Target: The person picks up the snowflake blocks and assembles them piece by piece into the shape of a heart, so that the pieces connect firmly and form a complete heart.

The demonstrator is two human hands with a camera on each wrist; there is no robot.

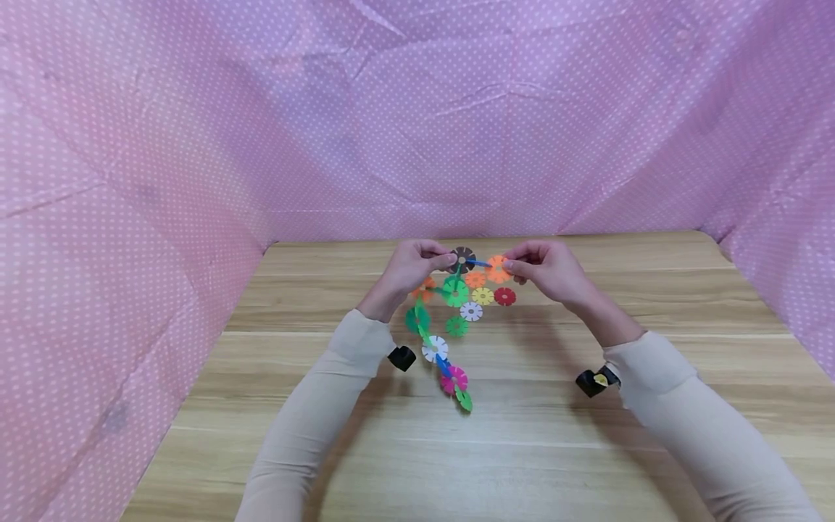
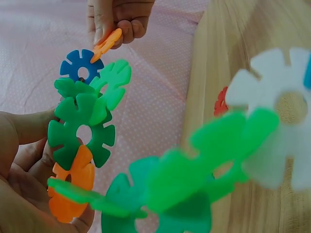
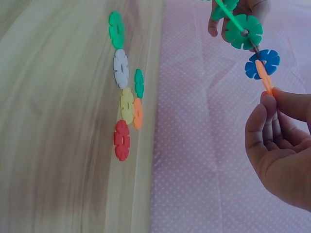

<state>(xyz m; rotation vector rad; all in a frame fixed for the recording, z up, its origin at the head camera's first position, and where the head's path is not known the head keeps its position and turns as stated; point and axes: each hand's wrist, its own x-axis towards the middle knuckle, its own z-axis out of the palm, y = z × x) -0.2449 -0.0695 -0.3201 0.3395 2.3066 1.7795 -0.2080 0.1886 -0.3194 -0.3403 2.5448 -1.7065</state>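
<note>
In the head view the left hand (image 1: pixel 412 274) pinches a dark brown notched disc (image 1: pixel 463 259) at one end of a chain of linked discs. The right hand (image 1: pixel 550 271) pinches an orange disc (image 1: pixel 498 269), which meets a blue disc (image 3: pixel 269 63) joined to the brown one. From there the chain runs down through green discs (image 2: pixel 81 130), a second orange disc (image 2: pixel 73 187), a white disc (image 1: pixel 435 349) and a pink disc (image 1: pixel 454 379) to a green one at its lower end. In the left wrist view the brown disc is mostly hidden.
Loose discs lie on the wooden table (image 1: pixel 522 449) under the hands: red (image 1: pixel 504 296), yellow (image 1: pixel 483 296), white (image 1: pixel 471 312), green (image 1: pixel 457 326), and in the right wrist view orange (image 3: pixel 138 113) and another green (image 3: pixel 139 83). Pink dotted cloth (image 1: pixel 417 130) stands behind the table.
</note>
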